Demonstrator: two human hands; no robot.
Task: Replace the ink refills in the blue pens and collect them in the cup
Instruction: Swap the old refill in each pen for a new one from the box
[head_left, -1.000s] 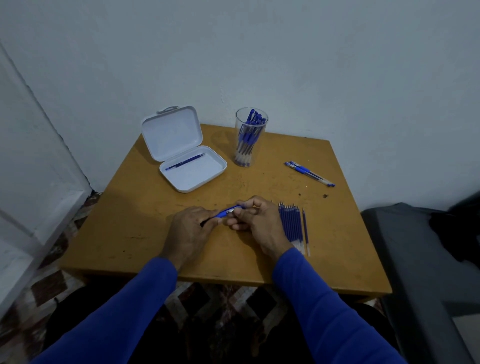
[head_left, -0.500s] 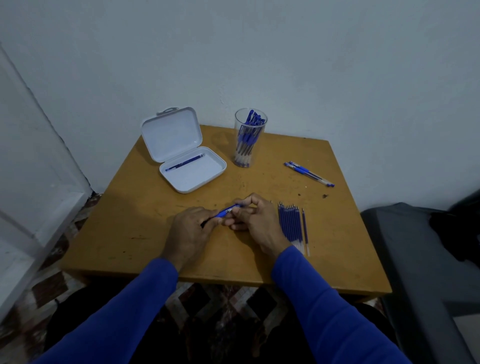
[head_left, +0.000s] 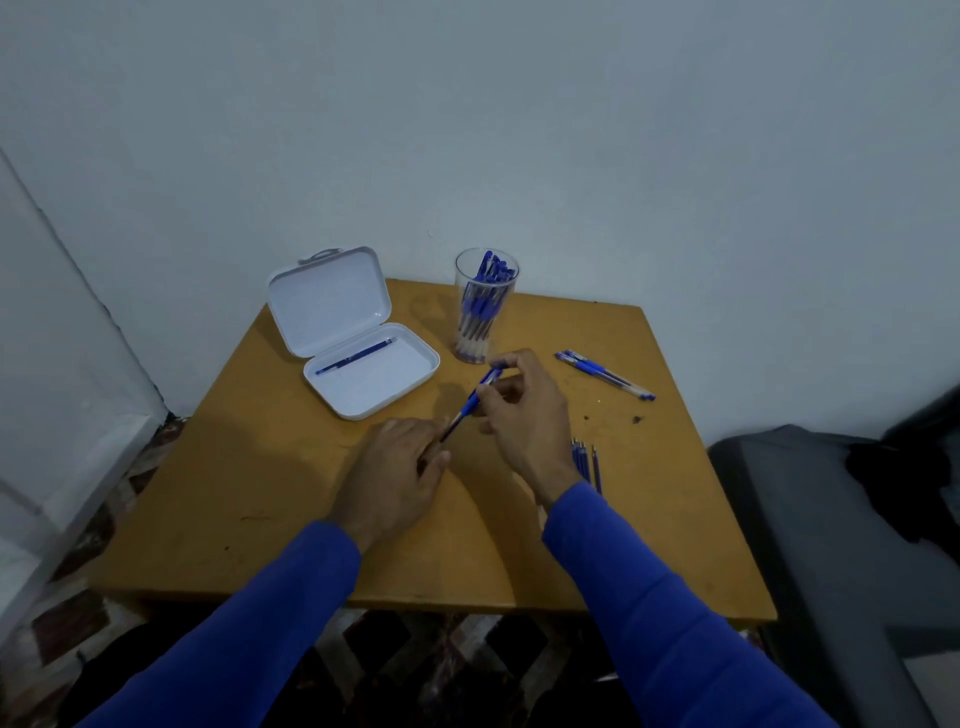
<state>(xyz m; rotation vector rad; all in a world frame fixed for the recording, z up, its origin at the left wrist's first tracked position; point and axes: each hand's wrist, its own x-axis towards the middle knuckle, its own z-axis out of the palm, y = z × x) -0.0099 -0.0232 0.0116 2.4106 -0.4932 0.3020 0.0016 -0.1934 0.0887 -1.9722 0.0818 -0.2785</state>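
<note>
square yellow-brown wooden table: bare near and left edges | open white plastic case: far left, one refill inside | clear plastic cup: far edge, full of pens | left hand: grips lower end of blue pen | right hand: pinches its upper end, near cup | loose blue refills: beside right wrist | two blue pens: right of cup

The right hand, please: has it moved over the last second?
Yes. The right hand has lifted the pen away from the refills, up toward the cup.
</note>
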